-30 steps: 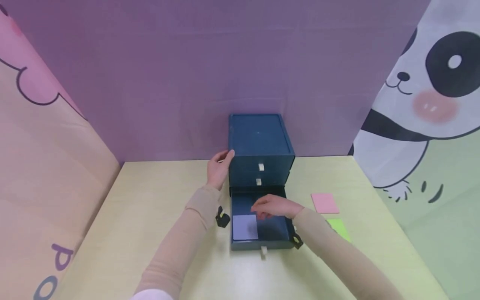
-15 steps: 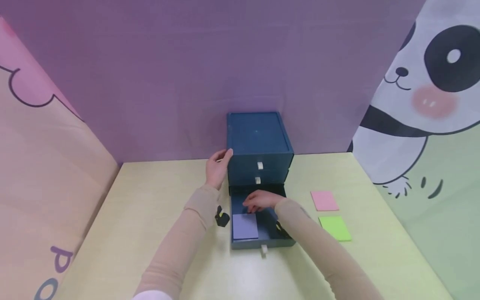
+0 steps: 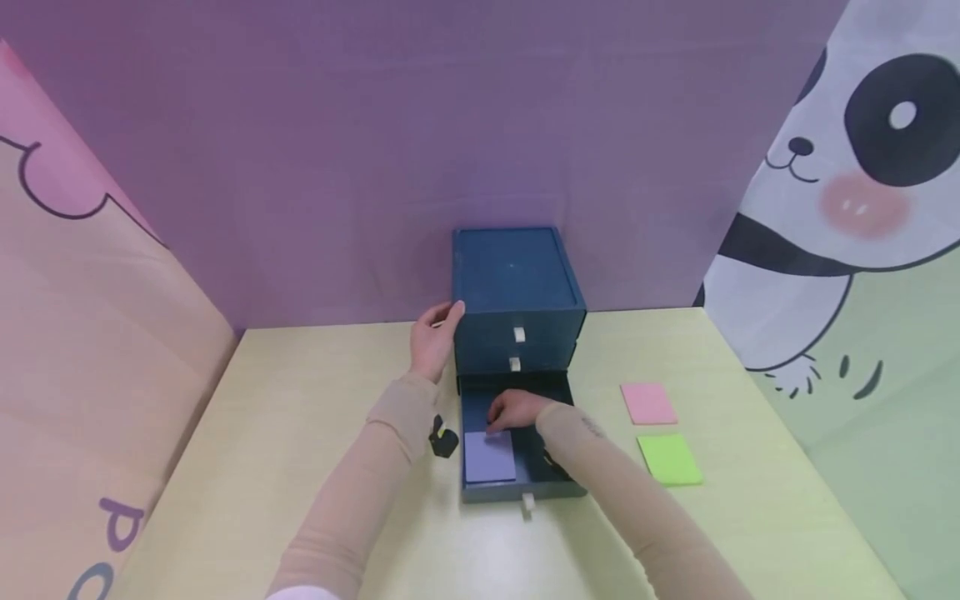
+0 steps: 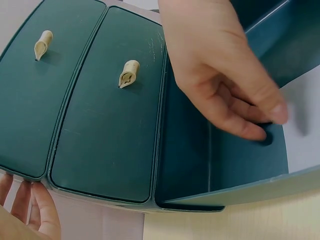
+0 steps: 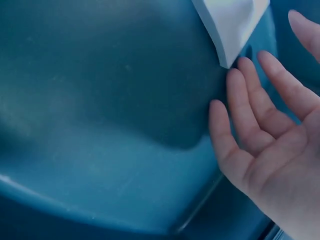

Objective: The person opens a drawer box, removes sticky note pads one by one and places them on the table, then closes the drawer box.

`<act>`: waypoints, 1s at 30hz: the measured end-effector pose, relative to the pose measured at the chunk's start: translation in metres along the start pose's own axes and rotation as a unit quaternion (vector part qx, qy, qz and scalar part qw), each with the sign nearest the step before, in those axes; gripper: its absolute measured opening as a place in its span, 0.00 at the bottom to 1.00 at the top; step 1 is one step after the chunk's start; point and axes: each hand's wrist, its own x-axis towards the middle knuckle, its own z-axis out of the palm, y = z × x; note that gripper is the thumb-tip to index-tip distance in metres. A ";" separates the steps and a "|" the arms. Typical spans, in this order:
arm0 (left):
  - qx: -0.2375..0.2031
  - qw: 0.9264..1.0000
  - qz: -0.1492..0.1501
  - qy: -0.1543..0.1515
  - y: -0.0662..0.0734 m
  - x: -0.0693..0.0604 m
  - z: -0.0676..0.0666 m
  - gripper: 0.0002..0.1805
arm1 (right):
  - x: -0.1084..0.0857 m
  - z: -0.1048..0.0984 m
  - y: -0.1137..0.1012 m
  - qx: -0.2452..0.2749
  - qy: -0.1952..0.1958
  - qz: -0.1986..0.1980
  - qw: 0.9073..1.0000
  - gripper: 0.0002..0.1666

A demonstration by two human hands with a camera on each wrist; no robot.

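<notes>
A dark blue drawer cabinet stands at the back of the table, its bottom drawer pulled out. A square purple pad of notes lies in the drawer's front left; the wrist views show this pad as whitish. Over the drawer, my right hand has its fingertips by the pad's back edge. In the right wrist view the fingers extend loosely, not wrapped around it; contact is uncertain. My left hand rests its fairly straight fingers against the cabinet's left side.
To the drawer's right, a pink note pad and a green note pad lie on the table. Two upper drawers with small pale pull tabs are closed. A purple backdrop stands right behind the cabinet.
My right hand has moved left over the drawer, then slightly down to the purple pad's back edge. Its sleeve has uncovered the green pad. My left hand stays against the cabinet.
</notes>
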 end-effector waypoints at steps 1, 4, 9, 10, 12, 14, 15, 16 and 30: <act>0.001 1.000 0.001 0.001 0.000 0.000 0.000 0.25 | 0.001 0.002 0.000 -0.010 0.004 0.001 1.000 0.18; -0.002 1.000 0.002 0.003 0.000 -0.001 0.000 0.25 | 0.001 0.007 0.000 -0.045 0.012 0.004 0.999 0.25; -0.002 1.000 -0.006 -0.002 -0.001 -0.002 0.000 0.25 | 0.000 0.015 -0.003 -0.133 0.025 0.003 0.991 0.26; -0.002 1.000 -0.006 -0.002 -0.001 -0.002 0.000 0.25 | -0.001 0.015 -0.004 -0.147 0.028 0.002 0.989 0.26; -0.001 1.000 -0.005 0.000 -0.001 -0.001 0.001 0.25 | -0.002 0.016 -0.006 -0.168 0.035 -0.001 0.985 0.24; 0.000 1.000 0.001 0.004 0.000 -0.001 0.001 0.25 | -0.002 0.017 -0.007 -0.180 0.039 -0.003 0.983 0.23; 0.000 1.000 0.005 0.006 0.000 -0.001 0.001 0.25 | -0.002 0.017 -0.008 -0.185 0.040 -0.004 0.982 0.23; 0.000 1.000 0.007 0.008 0.000 -0.001 0.001 0.25 | -0.002 0.018 -0.008 -0.190 0.041 -0.005 0.981 0.23; 0.000 1.000 0.016 0.013 -0.001 -0.001 0.002 0.24 | 0.003 0.023 -0.008 -0.223 0.041 -0.011 0.974 0.26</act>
